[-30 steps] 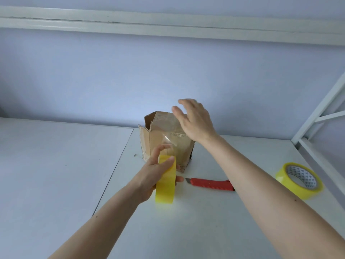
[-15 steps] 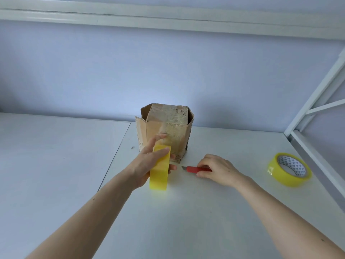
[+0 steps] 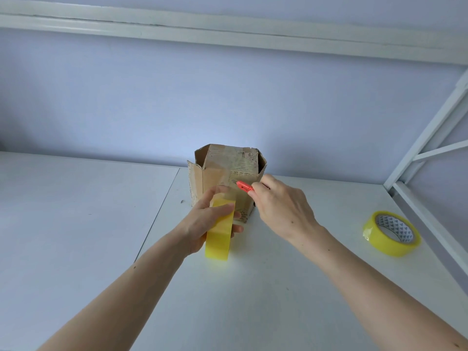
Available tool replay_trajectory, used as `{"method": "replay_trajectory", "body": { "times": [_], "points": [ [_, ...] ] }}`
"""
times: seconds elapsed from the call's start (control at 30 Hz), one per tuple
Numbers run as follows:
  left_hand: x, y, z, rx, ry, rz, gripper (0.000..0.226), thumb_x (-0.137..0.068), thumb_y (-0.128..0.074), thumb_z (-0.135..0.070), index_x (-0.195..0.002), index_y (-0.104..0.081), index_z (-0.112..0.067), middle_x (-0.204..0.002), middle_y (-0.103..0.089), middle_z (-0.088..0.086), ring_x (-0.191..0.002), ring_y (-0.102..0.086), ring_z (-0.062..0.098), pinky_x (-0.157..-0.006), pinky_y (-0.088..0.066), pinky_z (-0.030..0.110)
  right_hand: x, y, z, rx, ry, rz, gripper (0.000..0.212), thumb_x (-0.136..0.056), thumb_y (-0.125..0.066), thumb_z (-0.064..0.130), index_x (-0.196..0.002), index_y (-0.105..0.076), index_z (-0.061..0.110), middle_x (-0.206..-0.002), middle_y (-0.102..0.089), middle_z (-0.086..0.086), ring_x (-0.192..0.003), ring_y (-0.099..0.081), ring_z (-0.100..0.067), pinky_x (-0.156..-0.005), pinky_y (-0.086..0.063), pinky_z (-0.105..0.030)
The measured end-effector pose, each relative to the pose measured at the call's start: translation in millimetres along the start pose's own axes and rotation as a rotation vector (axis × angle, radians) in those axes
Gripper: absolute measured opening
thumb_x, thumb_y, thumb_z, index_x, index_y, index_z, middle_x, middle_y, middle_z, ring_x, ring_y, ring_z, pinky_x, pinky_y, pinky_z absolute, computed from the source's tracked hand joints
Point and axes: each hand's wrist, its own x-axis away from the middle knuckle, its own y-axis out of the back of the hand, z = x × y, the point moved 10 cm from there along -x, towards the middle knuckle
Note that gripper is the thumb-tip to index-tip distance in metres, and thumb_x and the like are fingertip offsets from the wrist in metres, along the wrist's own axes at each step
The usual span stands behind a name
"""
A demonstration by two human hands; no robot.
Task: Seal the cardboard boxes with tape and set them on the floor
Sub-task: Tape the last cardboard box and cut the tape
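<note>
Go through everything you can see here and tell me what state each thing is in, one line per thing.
Cardboard box: upright on the table, taped, side flaps sticking out.
Tape roll: on edge, held by the left hand, strip drawn to the box.
Red cutter: raised at the strip, blade out.
Right hand: grips the cutter.
Second tape roll: lying flat, untouched.

Bare white tabletop open at left and lower centre. Brown cardboard box blocks centre; second yellow tape roll and white metal frame crowd right edge.
</note>
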Motion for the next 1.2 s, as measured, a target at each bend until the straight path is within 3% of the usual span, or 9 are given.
{"method": "replay_trajectory", "body": {
  "times": [0.17, 0.4, 0.63, 0.73, 0.8, 0.83, 0.93, 1.07, 1.2],
  "points": [
    [-2.3, 3.2, 0.5, -0.003, 0.023, -0.023, 0.038, -0.095, -0.068, -0.01, -0.126, -0.05, -0.019, -0.114, -0.068, 0.028, -0.077, -0.072, 0.037, -0.08, -0.059, 0.048, -5.5, -2.8, 2.0, 0.067, -0.037, 0.059, 0.03, -0.082, -0.08, 0.015, -0.065, -0.057, 0.008, -0.066, -0.048, -0.003, -0.049, -0.024, -0.021, -0.046, -0.002, -0.017],
    [-7.1, 2.5, -3.7, -0.004, 0.019, -0.007, 0.04, -0.094, -0.066, -0.004, -0.125, -0.048, -0.022, -0.112, -0.068, 0.028, -0.077, -0.07, 0.04, -0.088, -0.055, 0.057, 13.2, -41.4, -16.5, 0.105, -0.071, 0.461, 0.031, -0.108, -0.039, 0.025, -0.098, -0.065, 0.011, -0.089, -0.045, 0.0, -0.073, -0.052, -0.03, -0.055, -0.031, -0.033],
    [-8.4, 3.4, -5.2, 0.01, 0.027, 0.008, 0.024, -0.096, -0.064, -0.007, -0.112, -0.052, -0.02, -0.108, -0.068, 0.025, -0.076, -0.071, 0.038, -0.078, -0.058, 0.047, 42.9, -85.2, -37.1, -0.052, -0.112, 0.579, 0.036, -0.1, -0.048, 0.053, -0.122, -0.066, 0.031, -0.101, -0.052, 0.004, -0.096, -0.058, -0.019, -0.065, -0.039, -0.03],
    [-9.1, 4.2, -4.9, 0.014, 0.03, 0.028, 0.017, -0.096, -0.065, -0.01, -0.107, -0.054, -0.019, -0.108, -0.068, 0.025, -0.078, -0.071, 0.038, -0.079, -0.057, 0.046, 24.2, -53.3, -46.3, -0.135, -0.202, 0.224, 0.051, -0.085, -0.055, 0.07, -0.098, -0.071, 0.024, -0.092, -0.059, 0.006, -0.091, -0.059, -0.015, -0.06, -0.044, -0.028],
    [-9.6, 3.8, -3.9, 0.011, 0.033, 0.036, 0.016, -0.095, -0.066, -0.012, -0.104, -0.054, -0.017, -0.106, -0.069, 0.024, -0.078, -0.071, 0.038, -0.08, -0.056, 0.047, 1.9, -6.5, -33.7, -0.129, -0.138, -0.181, 0.042, -0.092, -0.056, 0.055, -0.092, -0.068, 0.015, -0.094, -0.064, 0.002, -0.089, -0.062, -0.02, -0.061, -0.051, -0.032],
    [-9.2, 3.2, -4.3, 0.011, 0.034, 0.037, 0.017, -0.093, -0.068, -0.014, -0.102, -0.055, -0.017, -0.106, -0.07, 0.024, -0.079, -0.071, 0.039, -0.081, -0.056, 0.047, -10.3, 0.6, -25.1, -0.144, -0.089, -0.246, 0.038, -0.096, -0.055, 0.047, -0.101, -0.069, 0.012, -0.104, -0.067, -0.002, -0.098, -0.063, -0.023, -0.074, -0.054, -0.036],
    [-7.4, 2.4, -4.6, 0.018, 0.032, 0.044, 0.022, -0.083, -0.074, -0.02, -0.098, -0.057, -0.019, -0.108, -0.071, 0.024, -0.081, -0.071, 0.039, -0.085, -0.055, 0.048, -47.3, -25.4, -7.3, -0.157, -0.017, -0.08, 0.053, -0.102, -0.04, 0.046, -0.136, -0.06, 0.011, -0.143, -0.057, -0.005, -0.137, -0.048, -0.026, -0.114, -0.036, -0.042],
    [-4.8, 3.9, -2.9, 0.023, 0.041, 0.071, 0.021, -0.09, -0.071, -0.014, -0.104, -0.055, -0.016, -0.111, -0.07, 0.026, -0.08, -0.07, 0.039, -0.088, -0.053, 0.05, -54.7, -48.1, -8.3, -0.103, -0.038, -0.065, 0.057, -0.096, -0.042, 0.052, -0.125, -0.069, 0.012, -0.131, -0.067, -0.005, -0.126, -0.059, -0.025, -0.106, -0.041, -0.035],
    [-0.7, 3.4, -3.2, 0.022, 0.074, 0.088, 0.014, -0.094, -0.065, -0.008, -0.103, -0.056, -0.015, -0.12, -0.066, 0.032, -0.076, -0.07, 0.037, -0.074, -0.059, 0.041, -55.5, -43.1, -9.3, -0.074, 0.002, -0.109, 0.06, -0.09, -0.046, 0.057, -0.12, -0.072, 0.013, -0.124, -0.071, -0.005, -0.118, -0.065, -0.024, -0.097, -0.05, -0.036]
  ]
}}
